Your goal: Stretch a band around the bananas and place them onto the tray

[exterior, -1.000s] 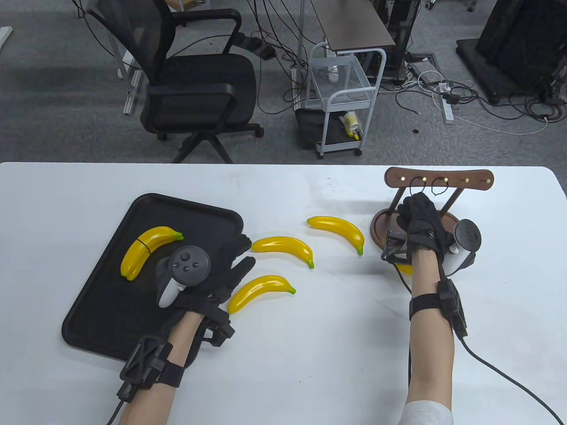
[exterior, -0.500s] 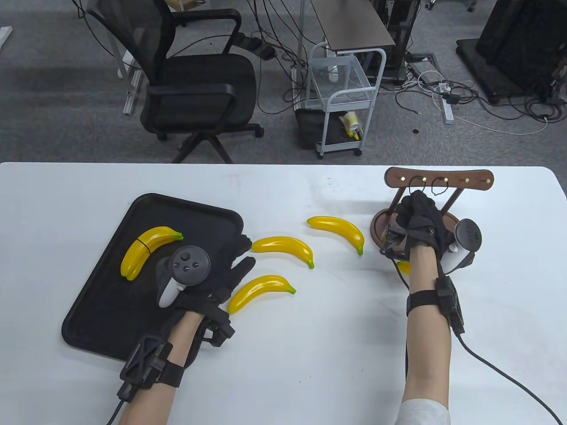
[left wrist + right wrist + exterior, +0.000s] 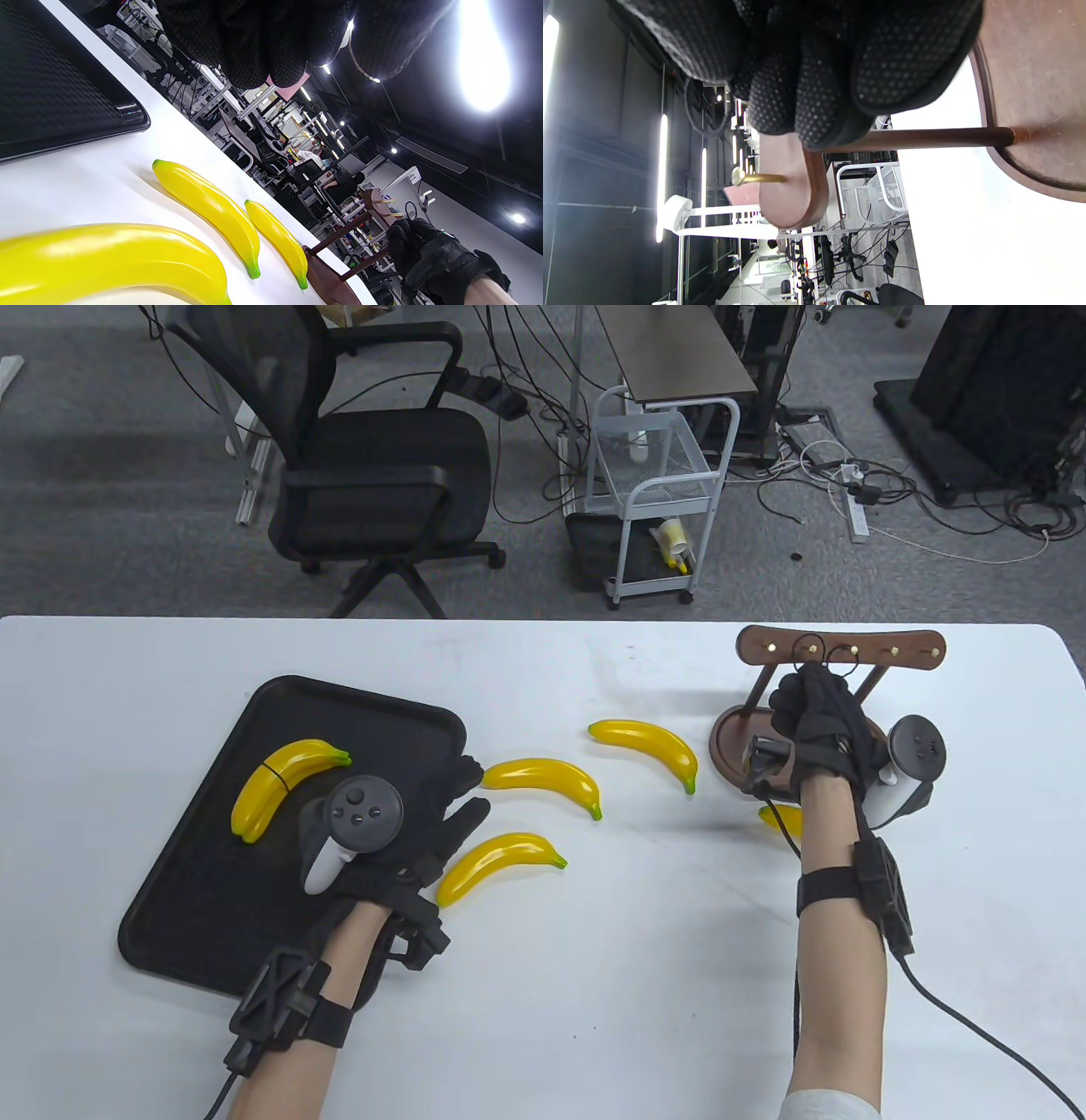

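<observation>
left hand (image 3: pixel 399 831) – flat, spread on tray (image 3: pixel 212 933) | right hand (image 3: pixel 819 721) – pinching band (image 3: pixel 808 645)

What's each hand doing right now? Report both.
Left hand: open, resting flat, holding nothing.
Right hand: fingers pinched on a band at the rack.

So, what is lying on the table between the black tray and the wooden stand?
Table view: three loose bananas between tray and stand.
</observation>
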Demonstrator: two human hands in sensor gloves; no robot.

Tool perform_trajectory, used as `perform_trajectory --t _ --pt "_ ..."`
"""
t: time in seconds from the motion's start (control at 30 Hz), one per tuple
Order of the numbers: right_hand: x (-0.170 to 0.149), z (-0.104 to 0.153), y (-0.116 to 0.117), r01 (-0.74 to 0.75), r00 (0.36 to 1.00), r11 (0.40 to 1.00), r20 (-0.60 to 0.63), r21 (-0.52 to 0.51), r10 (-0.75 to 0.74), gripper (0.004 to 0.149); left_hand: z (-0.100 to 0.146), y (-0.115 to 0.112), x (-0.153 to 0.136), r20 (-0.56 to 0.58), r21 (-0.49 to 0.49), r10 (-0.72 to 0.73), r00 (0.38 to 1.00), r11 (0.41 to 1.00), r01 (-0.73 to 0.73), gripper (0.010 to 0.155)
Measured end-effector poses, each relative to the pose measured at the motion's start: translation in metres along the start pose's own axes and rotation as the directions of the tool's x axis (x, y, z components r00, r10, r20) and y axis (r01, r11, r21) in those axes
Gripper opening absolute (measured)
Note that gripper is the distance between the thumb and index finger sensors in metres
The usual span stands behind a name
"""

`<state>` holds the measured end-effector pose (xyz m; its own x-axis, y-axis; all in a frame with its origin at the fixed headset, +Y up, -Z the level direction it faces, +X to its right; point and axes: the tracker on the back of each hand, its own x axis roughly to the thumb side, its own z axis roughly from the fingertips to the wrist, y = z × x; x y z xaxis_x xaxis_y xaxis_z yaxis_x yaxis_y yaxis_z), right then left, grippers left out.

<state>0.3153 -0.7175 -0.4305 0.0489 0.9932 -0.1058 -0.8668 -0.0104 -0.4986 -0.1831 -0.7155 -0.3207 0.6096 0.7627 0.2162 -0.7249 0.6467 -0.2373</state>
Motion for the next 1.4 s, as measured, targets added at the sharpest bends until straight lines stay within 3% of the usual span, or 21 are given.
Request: perform_trajectory --t 0.37,0.57,0.97,1.4 --pt "0.016 0.036 0.011 -0.118 0.985 0.977 0.149 0.175 0.093 0.038 -0.001 0.0 -0.001 -0.004 0.001 -0.018 1.0 1.0 0.018 0.058" --pt "0.02 0.063 0.025 -0.126 0.976 0.947 0.209 0.295 0.065 0.038 -0.001 -0.001 -0.001 -0.008 -0.005 -0.022 1.0 1.0 0.022 0.058" --pt "0.003 0.111 0.061 -0.212 0.953 0.858 0.294 0.467 0.076 0.039 -0.002 -0.001 -0.002 0.0 -0.003 -0.022 1.0 1.0 0.022 0.058" --pt "-0.015 0.135 0.085 -0.283 0.941 0.772 0.319 0.569 0.111 0.039 -0.002 -0.002 0.001 0.033 -0.004 -0.004 0.999 1.0 0.004 0.059"
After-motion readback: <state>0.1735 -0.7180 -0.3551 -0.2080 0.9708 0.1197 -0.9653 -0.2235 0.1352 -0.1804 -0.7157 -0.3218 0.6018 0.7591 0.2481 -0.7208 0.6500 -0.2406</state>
